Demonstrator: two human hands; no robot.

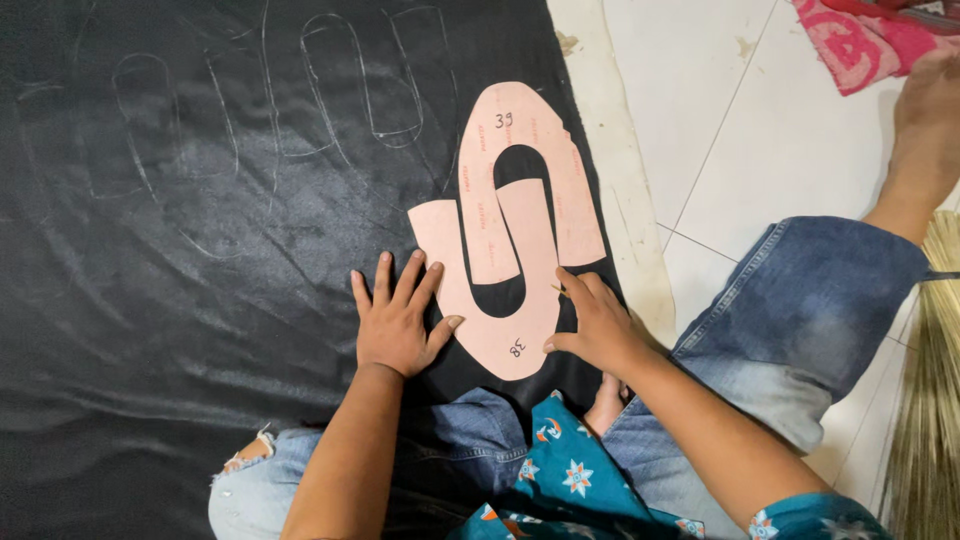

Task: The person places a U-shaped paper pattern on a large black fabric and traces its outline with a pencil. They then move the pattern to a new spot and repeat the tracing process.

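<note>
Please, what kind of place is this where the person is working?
Probably a home or small workshop for shoe or leather cutting, done on the floor: pink paper patterns lie on a black sheet marked with chalk outlines, spread over white floor tiles.

The light is soft and even, and seems to come from above. The shiny black sheet of fabric (200, 250) shows pale glare in wide patches near its middle. Only faint, small shadows sit under the hands on it. Everything looks sharp, with slight bending at the picture's edges beyond the sheet.
</note>
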